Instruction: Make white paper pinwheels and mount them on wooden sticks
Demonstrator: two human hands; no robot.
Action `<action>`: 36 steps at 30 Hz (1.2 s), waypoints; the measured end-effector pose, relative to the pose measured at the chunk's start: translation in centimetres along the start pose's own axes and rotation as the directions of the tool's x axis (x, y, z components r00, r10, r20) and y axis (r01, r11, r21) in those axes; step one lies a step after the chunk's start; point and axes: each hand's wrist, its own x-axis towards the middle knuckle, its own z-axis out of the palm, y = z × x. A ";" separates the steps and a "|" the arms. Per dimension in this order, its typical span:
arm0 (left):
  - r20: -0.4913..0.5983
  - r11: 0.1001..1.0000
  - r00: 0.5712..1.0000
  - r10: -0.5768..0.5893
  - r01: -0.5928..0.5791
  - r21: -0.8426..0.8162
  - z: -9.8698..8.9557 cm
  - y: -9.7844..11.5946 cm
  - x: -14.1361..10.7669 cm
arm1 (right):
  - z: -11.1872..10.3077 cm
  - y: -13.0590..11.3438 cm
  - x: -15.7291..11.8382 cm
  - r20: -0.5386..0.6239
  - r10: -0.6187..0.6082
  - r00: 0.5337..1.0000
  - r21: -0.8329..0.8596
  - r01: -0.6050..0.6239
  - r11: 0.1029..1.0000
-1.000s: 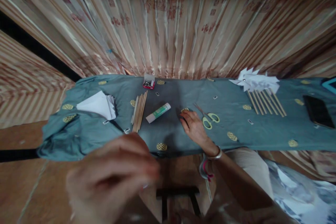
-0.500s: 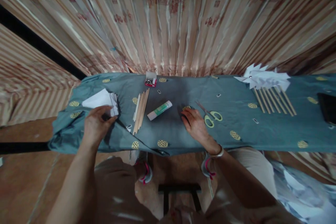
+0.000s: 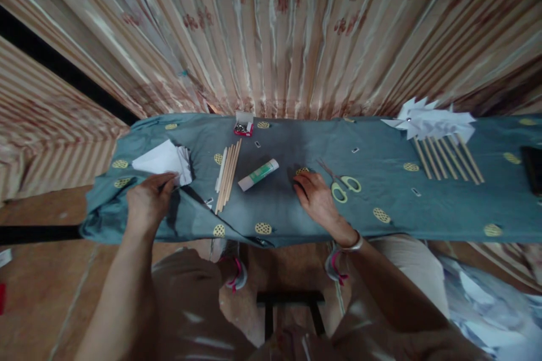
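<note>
At the left of the table, a stack of folded white paper (image 3: 160,157) lies on the cloth. My left hand (image 3: 149,200) is at its near edge, thumb and forefinger pinched together on the paper there. My right hand (image 3: 317,198) rests on the cloth, fingers loosely bent, thumb a little apart, holding nothing that I can see. Just right of it lie scissors (image 3: 339,187) with yellow-green handles. Between my hands are a glue stick (image 3: 258,175) and a row of thin wooden sticks (image 3: 229,176).
A small open red-and-white box (image 3: 244,125) of metal bits stands at the back edge. Several white paper pinwheels (image 3: 438,118) on sticks lie at the right. A dark object (image 3: 531,169) sits at the far right. A pleated curtain (image 3: 271,39) hangs behind the table.
My left hand has drawn slightly left and back along the paper stack, its thumb and forefinger now closer together. My right hand has stayed in place. The view has shifted slightly.
</note>
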 end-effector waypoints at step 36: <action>-0.204 0.826 0.858 -0.471 0.347 -0.445 0.6 0.3 1.7 | 0.0 0.0 0.0 -0.010 -0.004 1.000 0.003 0.004 1.000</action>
